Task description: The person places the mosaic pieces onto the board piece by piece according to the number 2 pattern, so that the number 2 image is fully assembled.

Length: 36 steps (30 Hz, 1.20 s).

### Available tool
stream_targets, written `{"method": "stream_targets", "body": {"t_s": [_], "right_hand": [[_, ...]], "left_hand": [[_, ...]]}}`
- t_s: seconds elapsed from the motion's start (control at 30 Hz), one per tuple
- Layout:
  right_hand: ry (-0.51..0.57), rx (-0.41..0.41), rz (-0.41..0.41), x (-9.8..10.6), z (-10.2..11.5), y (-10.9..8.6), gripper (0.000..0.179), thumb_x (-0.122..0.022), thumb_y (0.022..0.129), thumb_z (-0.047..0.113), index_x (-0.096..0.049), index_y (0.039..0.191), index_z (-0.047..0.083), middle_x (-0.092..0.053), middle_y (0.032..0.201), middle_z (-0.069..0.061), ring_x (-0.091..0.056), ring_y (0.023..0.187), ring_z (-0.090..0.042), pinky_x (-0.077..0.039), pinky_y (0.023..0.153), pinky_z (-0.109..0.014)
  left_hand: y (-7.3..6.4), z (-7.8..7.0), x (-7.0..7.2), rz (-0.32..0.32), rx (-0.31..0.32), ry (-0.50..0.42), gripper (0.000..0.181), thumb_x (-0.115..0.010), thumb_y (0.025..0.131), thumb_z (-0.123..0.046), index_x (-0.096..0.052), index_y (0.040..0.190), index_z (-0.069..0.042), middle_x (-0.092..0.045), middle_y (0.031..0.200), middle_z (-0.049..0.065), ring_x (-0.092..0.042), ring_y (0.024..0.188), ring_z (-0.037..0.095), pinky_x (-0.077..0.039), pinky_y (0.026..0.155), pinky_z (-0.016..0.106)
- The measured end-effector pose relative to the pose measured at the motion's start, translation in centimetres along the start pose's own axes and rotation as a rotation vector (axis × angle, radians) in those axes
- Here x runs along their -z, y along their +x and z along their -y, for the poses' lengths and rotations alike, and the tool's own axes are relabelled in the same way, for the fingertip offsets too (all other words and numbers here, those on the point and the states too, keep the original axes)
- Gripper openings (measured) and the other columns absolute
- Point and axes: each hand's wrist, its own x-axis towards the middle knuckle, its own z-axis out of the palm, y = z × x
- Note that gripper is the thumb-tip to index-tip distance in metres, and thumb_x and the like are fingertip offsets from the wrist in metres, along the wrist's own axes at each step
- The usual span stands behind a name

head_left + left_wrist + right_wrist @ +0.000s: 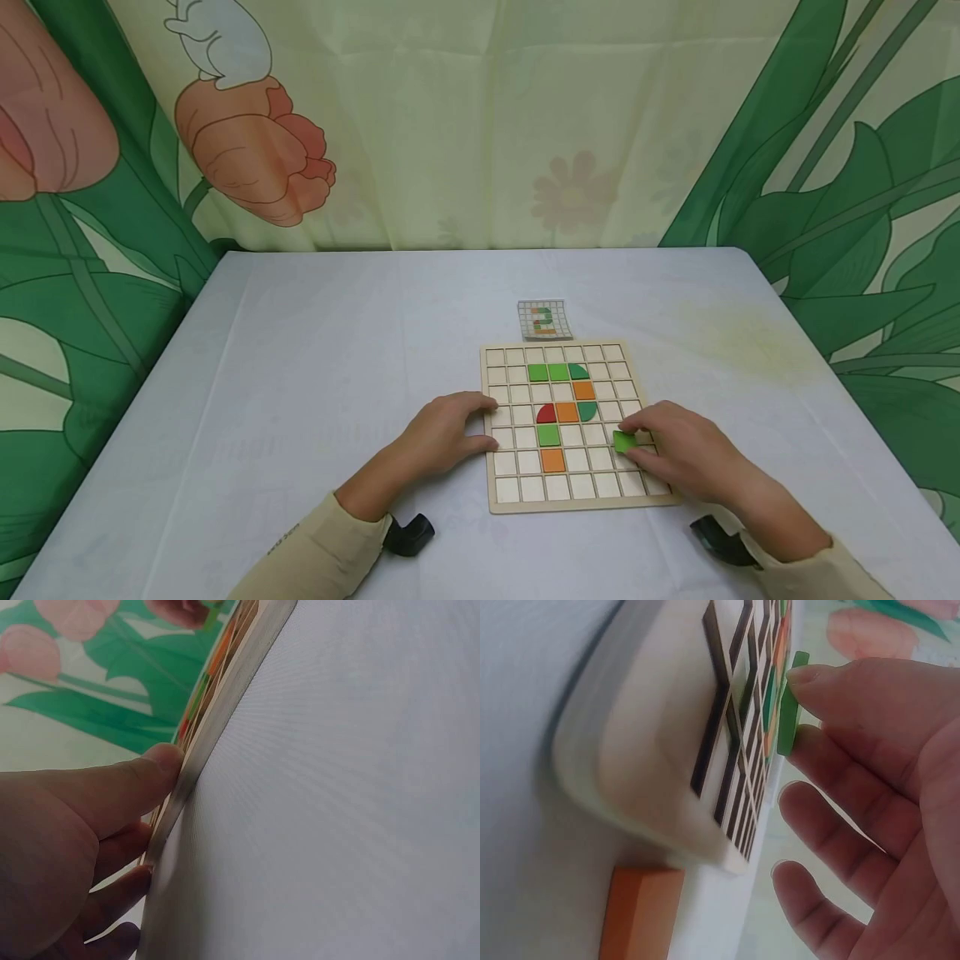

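Observation:
A wooden grid board (pixel 517 490) lies on the table, several coloured tiles set in its squares. My left hand (pixel 442 433) touches its left edge with thumb and fingertips spread apart; in the left wrist view the thumb (pixel 161 761) lies at the rim. Between thumb and forefinger my right hand (pixel 690 450) pinches a green square tile (pixel 624 442), above the right part of the grid. The right wrist view shows this green tile (pixel 793 705) edge-on, the other fingers loosely bent. Among the set tiles are a red quarter-round tile (pixel 546 413) and an orange square (pixel 552 460).
Just behind the board lies a small card (pixel 545 320) printed with a grid and coloured pattern. An orange block (pixel 641 915) sits beside the board's edge in the right wrist view. White cloth covers the table (pixel 337 333); a printed curtain (pixel 450 125) hangs behind.

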Motion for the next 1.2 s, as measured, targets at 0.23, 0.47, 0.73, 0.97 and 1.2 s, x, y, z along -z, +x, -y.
{"method": "stream_targets", "body": {"t_s": [0.23, 0.47, 0.73, 0.97, 1.2], "right_hand": [[0.021, 0.036, -0.006, -0.5, 0.5, 0.5, 0.02, -0.081, 0.082, 0.019, -0.075, 0.101, 0.017, -0.066, 0.099, 0.009, -0.063, 0.095, -0.016, -0.056, 0.081, -0.04], [0.014, 0.082, -0.005, -1.0, 1.0, 0.8, 0.019, -0.081, 0.083, 0.02, -0.075, 0.101, 0.017, -0.066, 0.097, 0.01, -0.062, 0.093, -0.014, -0.055, 0.078, -0.038], [0.033, 0.07, 0.026, -1.4, 1.7, 1.0, 0.017, -0.08, 0.083, 0.019, -0.075, 0.099, 0.017, -0.064, 0.095, 0.011, -0.061, 0.092, -0.013, -0.055, 0.078, -0.037], [0.026, 0.114, 0.019, -1.8, 2.0, 1.2, 0.019, -0.081, 0.083, 0.019, -0.075, 0.101, 0.017, -0.065, 0.096, 0.012, -0.061, 0.093, -0.013, -0.055, 0.08, -0.036], [0.018, 0.15, 0.007, -1.9, 2.2, 1.4, 0.019, -0.082, 0.083, 0.02, -0.075, 0.1, 0.018, -0.064, 0.095, 0.013, -0.06, 0.091, -0.012, -0.054, 0.077, -0.034]], "left_hand": [[0.1, 0.0, 0.0, 0.003, 0.01, 0.005, 0.049, -0.081, 0.086, -0.023, -0.064, 0.129, -0.007, -0.064, 0.13, 0.005, -0.055, 0.127, 0.024, -0.045, 0.106, 0.042], [0.0, -0.1, 0.0, 0.004, 0.01, 0.005, 0.049, -0.081, 0.086, -0.023, -0.064, 0.129, -0.008, -0.064, 0.13, 0.006, -0.055, 0.127, 0.025, -0.045, 0.106, 0.042], [0.0, 0.0, -0.1, 0.003, 0.001, 0.012, 0.048, -0.081, 0.086, -0.023, -0.064, 0.128, -0.008, -0.064, 0.129, 0.005, -0.056, 0.126, 0.025, -0.045, 0.106, 0.042], [0.0, 0.0, -0.1, 0.005, 0.0, 0.009, 0.048, -0.081, 0.086, -0.023, -0.064, 0.128, -0.008, -0.064, 0.129, 0.006, -0.056, 0.126, 0.025, -0.045, 0.106, 0.042], [0.0, 0.0, -0.1, 0.004, 0.004, 0.008, 0.049, -0.081, 0.086, -0.023, -0.064, 0.129, -0.007, -0.064, 0.129, 0.006, -0.056, 0.126, 0.025, -0.045, 0.106, 0.042]]}}
